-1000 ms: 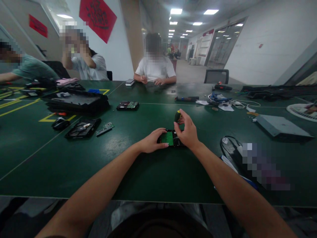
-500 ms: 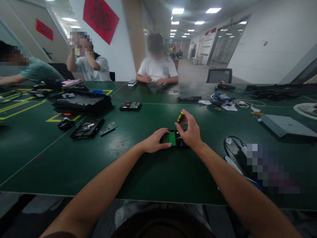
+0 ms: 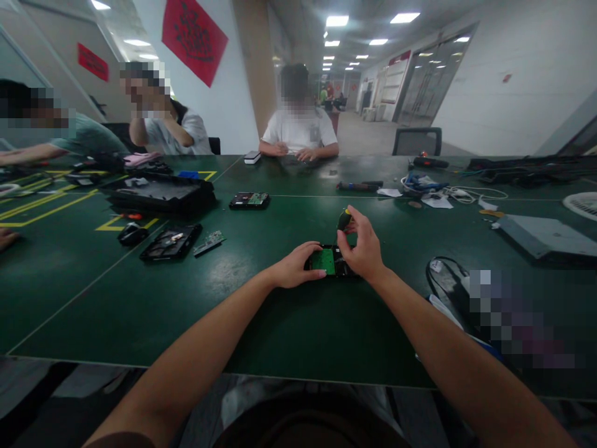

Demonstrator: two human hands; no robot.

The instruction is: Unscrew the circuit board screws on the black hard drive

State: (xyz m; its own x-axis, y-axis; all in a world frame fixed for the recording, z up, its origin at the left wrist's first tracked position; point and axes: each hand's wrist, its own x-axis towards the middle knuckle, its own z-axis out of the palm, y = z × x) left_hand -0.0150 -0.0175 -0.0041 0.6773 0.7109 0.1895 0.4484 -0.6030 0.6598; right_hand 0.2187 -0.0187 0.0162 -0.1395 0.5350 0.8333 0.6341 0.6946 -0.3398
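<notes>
The black unit [image 3: 342, 265]: a slim, flat-lying device on the green worktop [image 3: 298, 336], directly in front of me, its green board [image 3: 323, 262] facing up on the left side.
My left hand [image 3: 305, 264]: closed around the unit's left end, thumb along the near edge, fingers over the far one.
My right hand [image 3: 364, 246]: holding a small screwdriver [image 3: 344, 219] between thumb and fingertips above the unit, handle up and slightly tilted; whether the tip touches is too small to tell.
Handling, the unit: I judge it stiff and light enough to slide on the smooth surface, so a firm hold on the outer rim suits it.
Handling, the board: likely the fragile part; best held by its edges, with pressure kept off its face.
Handling, the screwdriver: rigid and light by its look, best held around the thick handle.
To my left: a loose circuit strip [image 3: 209, 243] lies beside an open black tray [image 3: 171, 242], with a black mouse [image 3: 132, 234] just past it.
Across the worktop: a person in a white shirt [image 3: 298, 130] sits facing me, both hands near the far edge.
</notes>
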